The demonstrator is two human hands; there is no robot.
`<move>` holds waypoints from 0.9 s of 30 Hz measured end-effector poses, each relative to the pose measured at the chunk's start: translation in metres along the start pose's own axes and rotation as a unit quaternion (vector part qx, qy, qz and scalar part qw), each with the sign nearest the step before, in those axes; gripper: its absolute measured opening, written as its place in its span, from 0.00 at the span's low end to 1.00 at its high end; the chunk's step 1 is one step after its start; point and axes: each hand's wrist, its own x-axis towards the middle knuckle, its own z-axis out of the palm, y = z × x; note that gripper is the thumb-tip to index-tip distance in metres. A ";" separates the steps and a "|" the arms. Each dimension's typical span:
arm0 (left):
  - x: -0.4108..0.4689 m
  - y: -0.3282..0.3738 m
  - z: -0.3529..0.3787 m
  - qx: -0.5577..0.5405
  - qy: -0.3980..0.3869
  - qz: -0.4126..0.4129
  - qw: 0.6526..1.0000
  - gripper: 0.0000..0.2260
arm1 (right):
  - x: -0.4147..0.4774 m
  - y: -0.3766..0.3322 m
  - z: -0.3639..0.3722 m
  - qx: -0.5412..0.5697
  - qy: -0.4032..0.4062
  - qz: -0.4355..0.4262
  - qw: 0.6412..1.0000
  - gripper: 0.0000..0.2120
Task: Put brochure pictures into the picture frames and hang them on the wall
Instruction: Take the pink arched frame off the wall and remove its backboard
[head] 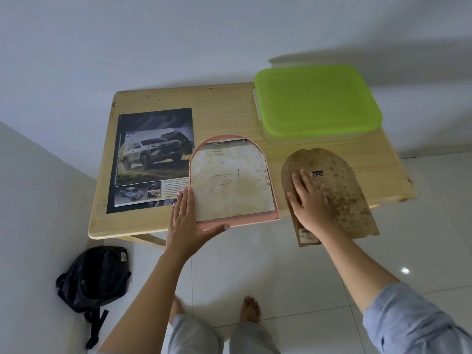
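Observation:
A pink arch-shaped picture frame [270,217] lies face down on the wooden table [229,111], with a stained sheet of paper [229,180] set inside it. My left hand [187,223] rests flat along the frame's left edge, thumb stretched under its near edge. To the right lies the frame's brown arched backing board [344,190], overhanging the table's near edge. My right hand [309,203] lies flat on that board with straight fingers. A car brochure [150,154] lies on the table's left part, partly under the frame.
A clear plastic box with a green lid [316,100] stands at the table's back right. White walls rise behind and to the left. A black backpack [94,279] sits on the tiled floor at the left. My bare feet are below the table edge.

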 end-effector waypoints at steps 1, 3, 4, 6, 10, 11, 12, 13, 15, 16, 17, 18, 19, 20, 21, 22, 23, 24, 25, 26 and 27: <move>0.000 0.000 0.000 -0.004 0.000 0.001 1.000 0.59 | 0.002 -0.004 0.000 0.000 -0.005 -0.006 1.000 0.26; 0.000 0.001 -0.001 -0.007 -0.003 0.002 1.000 0.59 | 0.007 -0.014 0.001 -0.005 -0.006 -0.023 1.000 0.26; 0.001 0.000 -0.002 -0.008 -0.006 0.003 1.000 0.59 | 0.009 -0.018 0.001 -0.008 -0.005 -0.028 1.000 0.26; 0.001 -0.001 -0.002 -0.009 -0.010 0.004 1.000 0.60 | 0.013 -0.024 0.002 -0.015 0.000 -0.021 1.000 0.25; 0.002 -0.001 -0.002 -0.012 -0.015 0.004 1.000 0.60 | 0.018 -0.028 -0.002 -0.011 -0.011 -0.007 1.000 0.25; 0.001 -0.001 -0.003 -0.012 -0.015 0.003 1.000 0.60 | 0.017 -0.031 -0.004 0.011 -0.013 -0.004 1.000 0.24; 0.001 0.000 -0.003 -0.011 -0.014 0.002 1.000 0.61 | 0.015 -0.036 -0.006 0.054 -0.001 -0.004 0.999 0.24; 0.001 0.000 -0.003 -0.009 -0.012 0.001 1.000 0.61 | 0.012 -0.044 -0.007 0.111 0.025 -0.007 0.994 0.23; 0.000 0.000 -0.003 -0.004 -0.012 0.001 1.000 0.60 | 0.003 -0.067 -0.008 0.209 0.078 -0.022 0.975 0.22; 0.000 0.000 -0.002 0.000 -0.012 0.001 1.000 0.60 | -0.002 -0.078 -0.006 0.228 0.086 -0.032 0.969 0.22; 0.000 -0.001 -0.002 0.002 -0.012 0.001 1.000 0.60 | -0.006 -0.089 -0.002 0.229 0.081 -0.043 0.969 0.22; 0.000 0.000 -0.003 0.003 -0.012 0.001 1.000 0.60 | -0.008 -0.098 0.002 0.220 0.067 -0.049 0.972 0.24; 0.000 0.000 -0.003 0.001 -0.013 0.001 1.000 0.60 | -0.010 -0.104 0.009 0.206 0.049 -0.043 0.976 0.26; 0.000 0.001 -0.003 -0.001 -0.014 0.000 1.000 0.60 | -0.011 -0.109 0.014 0.192 0.032 -0.028 0.980 0.28; 0.000 0.001 -0.004 -0.003 -0.014 -0.001 1.000 0.60 | -0.011 -0.112 0.019 0.179 0.020 -0.007 0.984 0.30; 0.000 0.002 -0.004 -0.004 -0.013 -0.001 1.000 0.60 | -0.012 -0.115 0.023 0.166 0.017 0.012 0.986 0.33; 0.000 0.002 -0.004 -0.004 -0.011 -0.001 1.000 0.60 | -0.012 -0.119 0.025 0.157 0.017 0.028 0.987 0.34; 0.000 0.002 -0.004 -0.006 -0.011 -0.002 1.000 0.60 | -0.012 -0.121 0.026 0.151 0.017 0.039 0.988 0.36; 0.000 0.002 -0.005 -0.007 -0.012 -0.002 1.000 0.60 | -0.011 -0.123 0.026 0.145 0.016 0.043 0.988 0.37; -0.001 0.002 -0.005 -0.008 -0.013 -0.002 1.000 0.60 | -0.010 -0.123 0.026 0.139 0.017 0.042 0.989 0.38; -0.001 0.002 -0.005 -0.008 -0.014 -0.002 1.000 0.60 | -0.008 -0.123 0.026 0.136 0.020 0.039 0.990 0.39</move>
